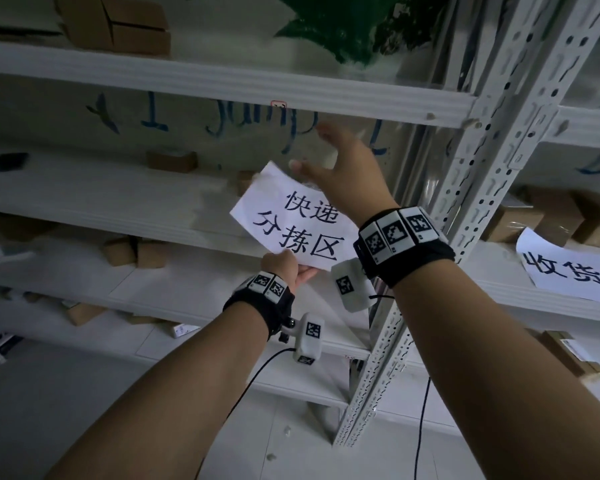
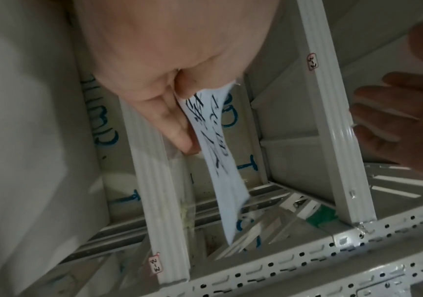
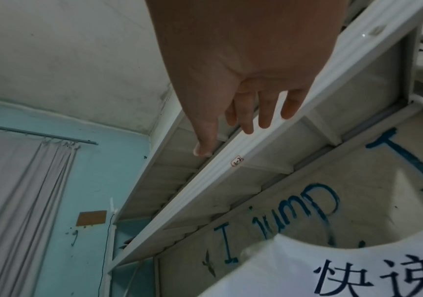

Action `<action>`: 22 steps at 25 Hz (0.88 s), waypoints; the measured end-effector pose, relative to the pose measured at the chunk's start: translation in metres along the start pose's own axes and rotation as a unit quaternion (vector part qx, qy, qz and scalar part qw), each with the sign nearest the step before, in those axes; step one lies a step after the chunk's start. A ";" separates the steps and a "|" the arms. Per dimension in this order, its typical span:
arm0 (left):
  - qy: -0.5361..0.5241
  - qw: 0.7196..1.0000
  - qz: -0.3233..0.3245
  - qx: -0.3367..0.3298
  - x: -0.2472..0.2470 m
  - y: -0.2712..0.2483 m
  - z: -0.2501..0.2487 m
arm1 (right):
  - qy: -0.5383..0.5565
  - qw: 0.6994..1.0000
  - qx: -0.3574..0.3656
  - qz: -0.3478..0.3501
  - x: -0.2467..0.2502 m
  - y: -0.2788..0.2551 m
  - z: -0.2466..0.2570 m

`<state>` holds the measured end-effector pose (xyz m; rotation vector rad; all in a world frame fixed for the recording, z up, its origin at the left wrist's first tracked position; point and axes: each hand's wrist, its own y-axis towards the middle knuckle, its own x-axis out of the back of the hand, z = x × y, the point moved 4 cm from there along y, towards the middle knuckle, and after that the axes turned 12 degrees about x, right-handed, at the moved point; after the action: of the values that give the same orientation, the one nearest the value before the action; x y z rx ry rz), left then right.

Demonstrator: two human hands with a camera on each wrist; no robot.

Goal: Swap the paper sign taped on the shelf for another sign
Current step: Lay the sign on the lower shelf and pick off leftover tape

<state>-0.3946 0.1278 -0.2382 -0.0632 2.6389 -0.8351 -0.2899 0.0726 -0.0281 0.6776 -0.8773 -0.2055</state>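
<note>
A: What is worn on the bare forearms?

B: A black band circles each wrist, faced with white square tiles printed with black fiducial patterns. That on the right wrist (image 1: 400, 244) shows three tiles; that on the left wrist (image 1: 262, 294) shows two.

A: And at 6 o'clock of each band?

B: A white camera housing (image 1: 309, 337) bearing similar markers, with a black cable (image 1: 253, 375) trailing below.

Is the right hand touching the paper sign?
Apart. The right wrist view shows the right hand up by the shelf beam, the paper sign lower down.
</note>
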 end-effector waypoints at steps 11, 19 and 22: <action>-0.094 0.994 0.019 0.056 -0.054 0.044 0.000 | -0.019 0.990 -0.037 0.134 -0.051 -0.011 -0.107; -0.008 0.980 -0.178 0.087 -0.033 0.101 -0.008 | -0.018 0.955 -0.114 0.273 -0.093 -0.024 -0.170; 0.149 0.955 -0.256 0.021 -0.024 0.101 -0.023 | -0.015 0.944 -0.119 0.308 -0.104 -0.030 -0.174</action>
<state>-0.3738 0.2272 -0.2691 -0.6878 2.9309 -1.1373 -0.2202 0.1746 -0.1912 0.1541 -1.0331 0.2404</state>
